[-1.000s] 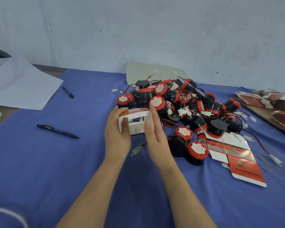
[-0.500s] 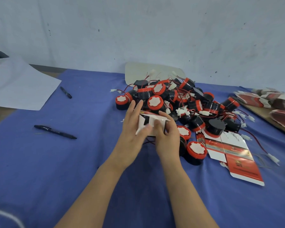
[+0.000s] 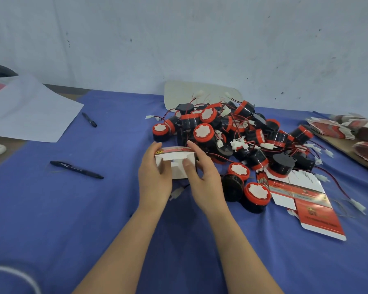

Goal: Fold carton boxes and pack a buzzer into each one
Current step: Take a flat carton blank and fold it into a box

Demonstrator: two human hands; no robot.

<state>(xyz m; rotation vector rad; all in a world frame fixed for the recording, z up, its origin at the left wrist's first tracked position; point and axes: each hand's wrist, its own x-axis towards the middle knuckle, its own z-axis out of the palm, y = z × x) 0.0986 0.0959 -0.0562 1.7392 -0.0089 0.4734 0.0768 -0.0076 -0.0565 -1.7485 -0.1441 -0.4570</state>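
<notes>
A small white and red carton box is held upright between both hands above the blue cloth, its open white flaps facing me. My left hand grips its left side, thumb on the near face. My right hand grips its right side, thumb pressing a flap. Just behind and to the right lies a pile of black and red buzzers with thin wires and white plugs. A stack of flat unfolded cartons lies to the right of my hands. One white plug lies on the cloth under the box.
Two black pens lie on the blue cloth at left. A white paper sheet covers the far left. More flat cartons are stacked on a board at far right. A wall stands close behind.
The box was turned and shifted right half a second ago, then brought back left. Both hands have regripped it by its sides, open flaps now toward me.
</notes>
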